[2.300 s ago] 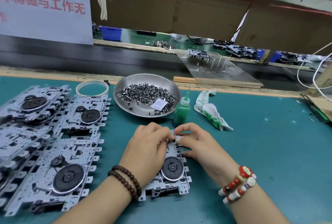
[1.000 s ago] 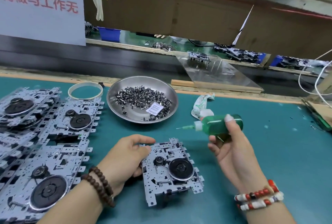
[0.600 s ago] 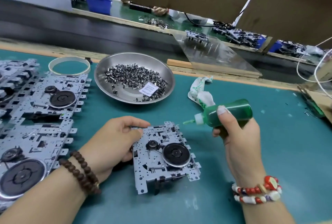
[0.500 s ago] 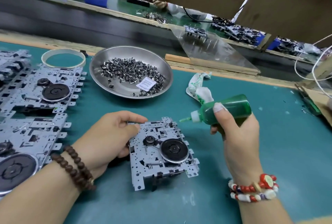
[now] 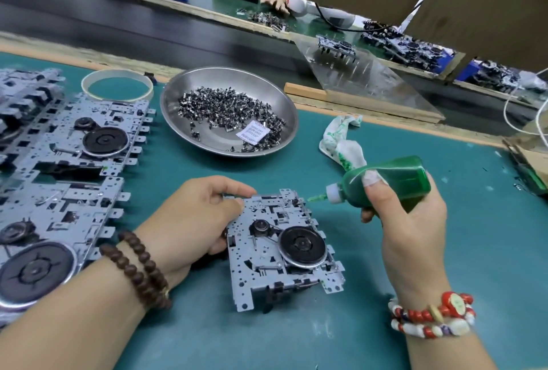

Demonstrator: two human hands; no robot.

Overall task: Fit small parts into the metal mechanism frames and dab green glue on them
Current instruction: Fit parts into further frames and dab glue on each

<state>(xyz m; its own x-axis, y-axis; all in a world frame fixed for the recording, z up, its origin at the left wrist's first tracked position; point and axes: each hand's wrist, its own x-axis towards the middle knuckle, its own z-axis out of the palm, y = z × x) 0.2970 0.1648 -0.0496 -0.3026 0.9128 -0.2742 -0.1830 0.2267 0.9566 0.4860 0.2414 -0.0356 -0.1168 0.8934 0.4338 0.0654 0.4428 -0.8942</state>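
While it lies flat on the teal mat [image 5: 355,325], one metal mechanism frame [image 5: 281,248] sits in the middle foreground, its black flywheel toward its right side and a smaller pulley to the flywheel's left. At this frame's left edge the left hand [image 5: 189,221] grips it, thumb and curled fingers pinching the far left corner. Just right of the frame the right hand [image 5: 406,218] wraps its curled fingers round one green glue bottle [image 5: 388,182], thumb pressed on top; the bottle lies nearly level and its green nozzle tip touches or almost touches the frame's far right corner, which one I cannot tell. Beyond the frame stands one round steel dish [image 5: 228,111] holding a heap of small dark parts [image 5: 225,111] and one white paper tag [image 5: 255,132]. Right of the dish and behind the bottle lies one green-stained rag [image 5: 341,141]. Left of the frame at least three more frames [image 5: 89,144] lie side by side with edges touching, and one clear tape ring [image 5: 117,86] rests beyond them. Bare mat runs in front of the frame and off to its right as far as a wooden strip [image 5: 355,116] edging the mat's far side.
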